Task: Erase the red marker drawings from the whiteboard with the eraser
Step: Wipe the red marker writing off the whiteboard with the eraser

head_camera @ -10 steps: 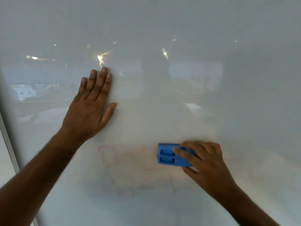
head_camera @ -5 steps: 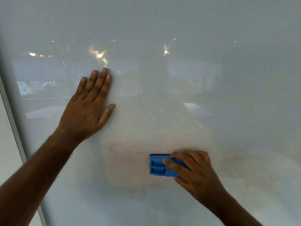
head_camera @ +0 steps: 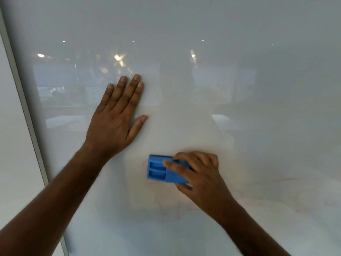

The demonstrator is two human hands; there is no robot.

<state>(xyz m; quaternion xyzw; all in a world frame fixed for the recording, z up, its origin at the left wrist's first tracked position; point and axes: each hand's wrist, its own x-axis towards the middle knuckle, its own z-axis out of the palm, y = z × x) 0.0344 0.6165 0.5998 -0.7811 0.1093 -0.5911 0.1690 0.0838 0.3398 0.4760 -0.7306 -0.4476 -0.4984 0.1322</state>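
A glossy whiteboard (head_camera: 239, 89) fills the view. My right hand (head_camera: 199, 174) grips a blue eraser (head_camera: 160, 169) and presses it flat against the board at lower centre. A faint red line (head_camera: 144, 163) peeks out at the eraser's left edge. Pale red marker traces (head_camera: 169, 211) lie below the eraser, and more faint red smears (head_camera: 287, 182) run to the right. My left hand (head_camera: 118, 119) rests flat on the board above and left of the eraser, fingers spread, holding nothing.
The board's grey metal frame (head_camera: 27, 117) runs diagonally down the left side, with a pale wall (head_camera: 11, 145) beyond it. Ceiling lights and room reflections (head_camera: 118, 58) glare on the board's upper half.
My right hand has slid the eraser leftward over the red outline that stood to its left. The view has shifted, so both hands sit further right in frame. My left hand stays flat.
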